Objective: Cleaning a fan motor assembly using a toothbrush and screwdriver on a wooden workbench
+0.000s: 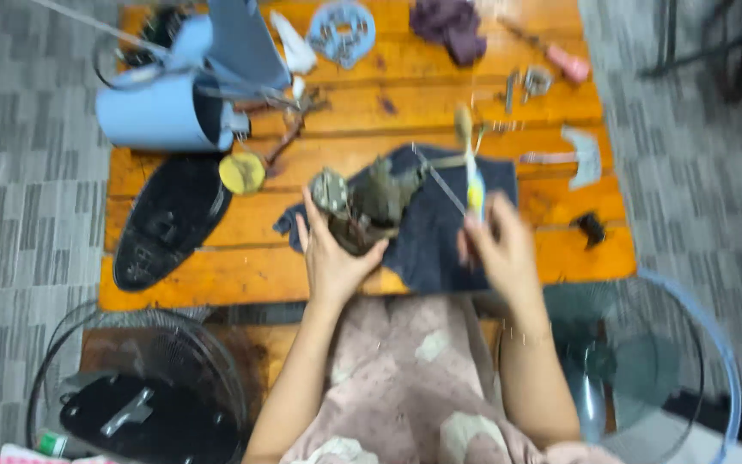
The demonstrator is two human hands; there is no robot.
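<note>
Left hand (334,258) grips a grimy fan motor (367,204) from below, over a dark cloth (440,232) on the orange wooden table (242,266). Right hand (500,249) is closed around a brush with a yellow-and-blue handle (472,176), bristles up. View blurred; 1 pale blue housing (161,112) lies far left

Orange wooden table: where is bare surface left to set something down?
Bare wood on the orange wooden table: the front strip between the black oval base and dark blue cloth, and right of the cloth. The back is crowded around the pale blue cylindrical housing.
</note>
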